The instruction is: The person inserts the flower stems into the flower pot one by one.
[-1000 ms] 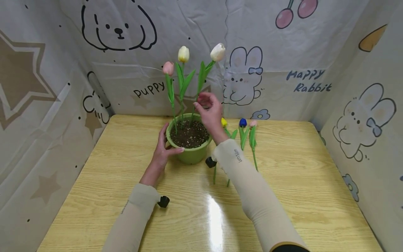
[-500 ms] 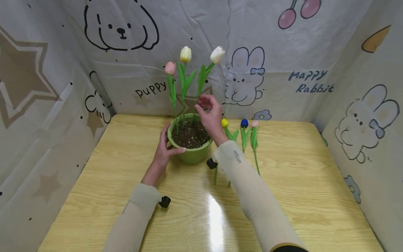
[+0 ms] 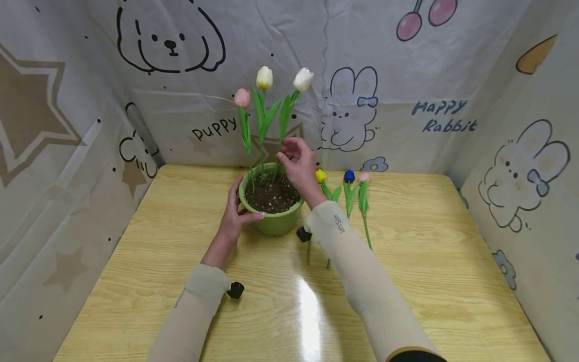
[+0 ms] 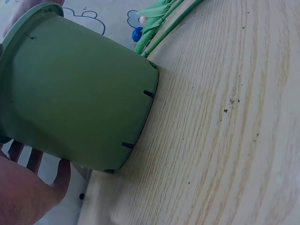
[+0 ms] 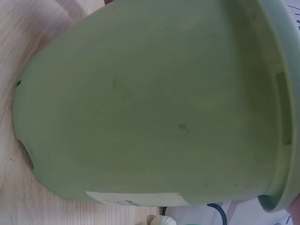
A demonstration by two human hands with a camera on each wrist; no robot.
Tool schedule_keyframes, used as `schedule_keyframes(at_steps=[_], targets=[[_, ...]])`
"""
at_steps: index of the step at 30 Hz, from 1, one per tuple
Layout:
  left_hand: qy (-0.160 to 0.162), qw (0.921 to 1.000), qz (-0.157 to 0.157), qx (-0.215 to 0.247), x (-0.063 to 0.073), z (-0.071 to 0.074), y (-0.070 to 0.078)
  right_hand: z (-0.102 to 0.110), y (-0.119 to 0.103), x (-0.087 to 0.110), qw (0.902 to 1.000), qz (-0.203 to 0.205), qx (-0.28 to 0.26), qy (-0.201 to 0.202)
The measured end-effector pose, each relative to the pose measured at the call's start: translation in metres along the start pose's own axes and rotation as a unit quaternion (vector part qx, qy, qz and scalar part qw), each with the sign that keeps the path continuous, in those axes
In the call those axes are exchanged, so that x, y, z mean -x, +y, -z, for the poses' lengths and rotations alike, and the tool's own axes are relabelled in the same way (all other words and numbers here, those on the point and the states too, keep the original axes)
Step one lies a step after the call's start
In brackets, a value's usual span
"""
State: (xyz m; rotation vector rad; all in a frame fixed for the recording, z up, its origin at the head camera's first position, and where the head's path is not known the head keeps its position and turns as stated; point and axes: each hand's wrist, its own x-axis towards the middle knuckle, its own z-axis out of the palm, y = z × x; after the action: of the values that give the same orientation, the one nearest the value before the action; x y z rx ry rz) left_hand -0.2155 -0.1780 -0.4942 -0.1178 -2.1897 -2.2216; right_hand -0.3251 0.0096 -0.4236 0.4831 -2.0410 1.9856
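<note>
A green flowerpot (image 3: 277,225) filled with dark soil (image 3: 271,197) stands upright on the table. My left hand (image 3: 232,216) grips its left side, thumb over the rim and fingers round the outside; the left wrist view shows this left hand (image 4: 28,187) beside the pot wall (image 4: 79,89). Over the pot's back right, my right hand (image 3: 300,163) pinches the stem of a white tulip (image 3: 303,79), which leans right, its lower end at the soil. A pink tulip (image 3: 242,98) and a cream tulip (image 3: 264,78) stand in the soil. Pot wall (image 5: 154,103) fills the right wrist view.
Right of the pot lie a yellow tulip (image 3: 320,175), a blue tulip (image 3: 349,176) and a pink tulip (image 3: 364,177), partly behind the right sleeve (image 3: 357,261). Printed cloth (image 3: 217,45) walls in the wooden table (image 3: 429,241). Dark crumbs (image 4: 225,111) dot the tabletop.
The white tulip's bloom has shifted left and a little lower, and it leans less. My right hand has moved slightly left with the stem. The left hand stays on the pot.
</note>
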Motion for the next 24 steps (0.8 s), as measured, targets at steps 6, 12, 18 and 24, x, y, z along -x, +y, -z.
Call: schedule_keyframes(at_steps=[6, 12, 18, 24], targets=[[-0.001, 1.0000, -0.001, 0.002, 0.0002, -0.0001, 0.0004, -0.0004, -0.0025, 0.0009, 0.9989, -0.013, 0.029, -0.034], [-0.001, 1.0000, -0.002, 0.005, 0.0004, 0.0001, -0.0003, -0.0013, -0.0038, 0.0012, 0.9982, -0.022, 0.035, -0.044], [0.000, 0.9999, -0.005, 0.010, -0.0008, -0.0001, -0.0007, -0.0013, -0.0022, -0.0002, 0.9967, -0.033, 0.044, -0.060], [0.002, 1.0000, -0.002, 0.009, -0.0007, -0.0009, 0.0004, -0.0012, -0.0009, -0.0010, 0.9949, -0.048, 0.053, -0.071]])
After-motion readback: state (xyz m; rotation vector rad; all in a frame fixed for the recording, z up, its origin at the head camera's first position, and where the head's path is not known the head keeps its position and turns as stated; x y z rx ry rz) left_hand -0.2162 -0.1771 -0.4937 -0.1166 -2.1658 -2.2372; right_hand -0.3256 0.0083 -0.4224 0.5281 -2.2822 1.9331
